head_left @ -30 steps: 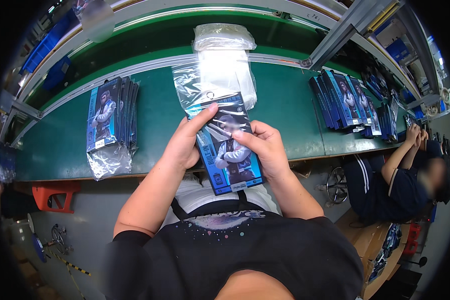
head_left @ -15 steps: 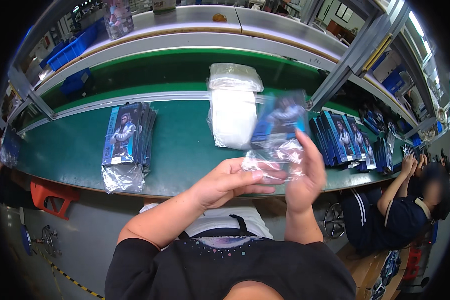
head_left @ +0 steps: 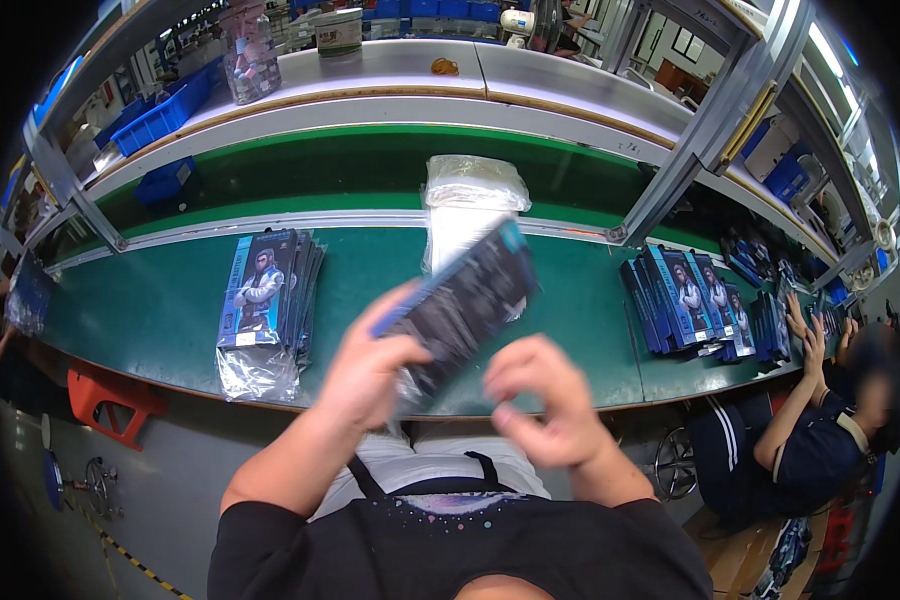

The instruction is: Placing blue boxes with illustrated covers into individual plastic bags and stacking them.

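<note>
My left hand (head_left: 370,360) grips the lower left end of a flat dark box (head_left: 470,300). The box is tilted over the bench, its printed text side up and blurred by motion; clear plastic film shows at its lower end. To the right of the box, apart from it, my right hand (head_left: 555,405) is loosely curled with a gap between thumb and fingers, nothing visible in it. Behind the box lies a stack of clear plastic bags (head_left: 475,185), partly covered by it. At left, a leaning row of bagged blue-black boxes (head_left: 260,290) has loose film ends toward me.
More blue-black boxes (head_left: 685,300) stand in rows on the green bench (head_left: 370,255) at right. A co-worker (head_left: 800,430) sits beyond them with hands raised at the bench. Above the back runs a shelf (head_left: 370,75); a red stool (head_left: 115,405) stands at lower left.
The box has passed from my right hand into my left, moved left and turned its other side up. My right hand has come off it. The view has shifted slightly.
</note>
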`<state>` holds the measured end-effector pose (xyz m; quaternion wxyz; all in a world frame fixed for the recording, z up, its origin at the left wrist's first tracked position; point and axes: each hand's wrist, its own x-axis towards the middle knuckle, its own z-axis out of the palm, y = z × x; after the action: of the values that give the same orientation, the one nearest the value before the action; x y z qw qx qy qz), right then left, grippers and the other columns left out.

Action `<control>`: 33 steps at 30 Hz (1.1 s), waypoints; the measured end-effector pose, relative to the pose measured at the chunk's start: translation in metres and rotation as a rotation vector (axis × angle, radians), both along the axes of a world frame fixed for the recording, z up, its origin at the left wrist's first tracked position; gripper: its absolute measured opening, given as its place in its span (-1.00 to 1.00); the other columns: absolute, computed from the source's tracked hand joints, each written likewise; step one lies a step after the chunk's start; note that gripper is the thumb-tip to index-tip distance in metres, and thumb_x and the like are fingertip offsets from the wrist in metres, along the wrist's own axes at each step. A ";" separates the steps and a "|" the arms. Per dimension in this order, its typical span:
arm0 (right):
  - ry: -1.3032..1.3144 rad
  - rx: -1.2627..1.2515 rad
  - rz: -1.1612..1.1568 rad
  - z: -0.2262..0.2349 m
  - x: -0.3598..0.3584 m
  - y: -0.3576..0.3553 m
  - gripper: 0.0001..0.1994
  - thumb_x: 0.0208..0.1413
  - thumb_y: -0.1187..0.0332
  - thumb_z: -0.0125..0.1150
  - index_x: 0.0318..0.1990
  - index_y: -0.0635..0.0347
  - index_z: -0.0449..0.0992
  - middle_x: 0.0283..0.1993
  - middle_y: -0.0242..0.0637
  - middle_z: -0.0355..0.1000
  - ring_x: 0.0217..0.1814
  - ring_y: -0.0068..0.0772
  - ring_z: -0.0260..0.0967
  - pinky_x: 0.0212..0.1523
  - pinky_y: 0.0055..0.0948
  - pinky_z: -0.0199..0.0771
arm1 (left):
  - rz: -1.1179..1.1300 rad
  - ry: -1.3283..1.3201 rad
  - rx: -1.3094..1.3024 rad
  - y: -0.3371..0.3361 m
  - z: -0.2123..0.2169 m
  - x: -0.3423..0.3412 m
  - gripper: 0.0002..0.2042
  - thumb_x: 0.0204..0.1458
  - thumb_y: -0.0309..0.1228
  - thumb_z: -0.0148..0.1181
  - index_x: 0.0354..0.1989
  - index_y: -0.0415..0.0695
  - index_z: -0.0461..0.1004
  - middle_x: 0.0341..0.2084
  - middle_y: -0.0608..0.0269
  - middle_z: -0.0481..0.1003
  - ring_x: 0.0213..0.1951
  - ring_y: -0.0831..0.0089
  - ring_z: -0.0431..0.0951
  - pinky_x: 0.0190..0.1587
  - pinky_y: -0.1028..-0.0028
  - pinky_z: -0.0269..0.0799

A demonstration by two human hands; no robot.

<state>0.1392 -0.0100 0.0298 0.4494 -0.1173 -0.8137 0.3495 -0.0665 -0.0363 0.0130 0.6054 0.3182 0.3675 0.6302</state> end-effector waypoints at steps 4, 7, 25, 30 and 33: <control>0.148 -0.014 -0.644 0.001 0.062 0.051 -0.91 -0.02 0.60 0.08 -0.33 0.28 0.42 -0.32 -0.31 0.32 -0.32 -0.52 0.28 -0.27 -0.59 0.30 | 0.591 0.666 0.365 -0.012 0.017 -0.061 -0.47 -0.29 -0.75 -0.05 0.01 -0.29 0.41 -0.05 0.16 0.41 -0.03 0.40 0.41 0.06 0.49 0.26; -0.048 0.245 -1.113 0.013 0.118 0.098 -0.82 0.00 0.50 0.17 -0.21 0.29 0.43 -0.25 -0.23 0.35 -0.22 -0.35 0.33 -0.17 -0.46 0.33 | 0.900 1.300 0.375 -0.013 0.003 -0.095 -0.61 -0.14 -0.67 0.04 -0.06 -0.18 0.44 -0.06 0.10 0.35 -0.01 0.26 0.38 0.08 0.40 0.23; -0.990 0.365 -1.374 -0.074 0.137 0.128 -0.22 -0.32 0.05 0.37 0.11 0.30 0.30 0.17 0.06 0.20 0.22 0.01 0.13 0.13 -0.10 0.14 | 0.238 1.675 0.640 0.066 -0.031 0.023 -0.71 -0.11 -0.48 0.24 -0.15 -0.13 0.50 0.05 0.17 0.36 0.19 0.12 0.24 0.20 0.14 0.09; -0.840 0.155 -1.108 -0.117 0.117 0.111 -0.50 -0.13 0.14 0.24 -0.06 0.30 0.45 0.00 -0.10 0.32 0.12 -0.08 0.24 0.08 -0.19 0.24 | 0.073 1.733 0.676 0.105 -0.078 0.046 -0.70 -0.15 -0.61 0.17 -0.18 -0.10 0.54 -0.14 0.25 0.44 -0.05 0.25 0.39 0.02 0.25 0.24; -0.753 0.024 -0.981 -0.108 0.126 0.106 -0.50 -0.08 0.13 0.26 0.00 0.23 0.48 0.11 -0.05 0.27 0.20 -0.01 0.18 0.19 -0.20 0.19 | 0.063 1.656 0.721 0.119 -0.081 0.045 -0.77 -0.12 -0.64 0.12 -0.26 -0.16 0.55 -0.37 0.26 0.45 -0.27 0.27 0.42 -0.14 0.33 0.33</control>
<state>0.2648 0.0960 -0.0785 0.2409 -0.5882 -0.7715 0.0277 -0.0218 0.0827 -0.0684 -0.0069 0.8301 0.4745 0.2928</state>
